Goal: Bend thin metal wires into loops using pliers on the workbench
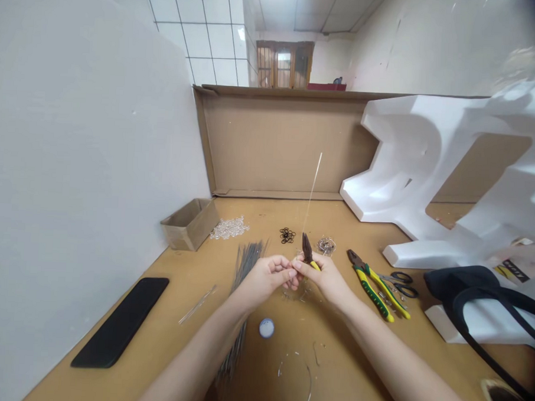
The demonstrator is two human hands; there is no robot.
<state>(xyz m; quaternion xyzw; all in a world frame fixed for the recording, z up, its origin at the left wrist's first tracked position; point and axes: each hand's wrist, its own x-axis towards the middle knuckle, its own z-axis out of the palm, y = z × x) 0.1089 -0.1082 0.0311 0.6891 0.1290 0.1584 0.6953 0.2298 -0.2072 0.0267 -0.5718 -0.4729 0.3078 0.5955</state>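
Note:
My right hand is closed around a small pair of pliers with dark jaws and a yellow handle, its tip pointing up. From near the jaws a thin straight wire rises; whether the jaws grip it is unclear. Touching the right fingertips, my left hand is closed in a pinch, and what lies between its fingers is too small to make out. Beneath the left hand and forearm runs a bundle of grey wires, partly hidden. Small wire bits lie under the hands.
Clear beads lie beside a cardboard box. Black rings and a wire coil are behind the hands. Yellow-green pliers and scissors lie right, near white foam. A black phone and a round cap are nearer.

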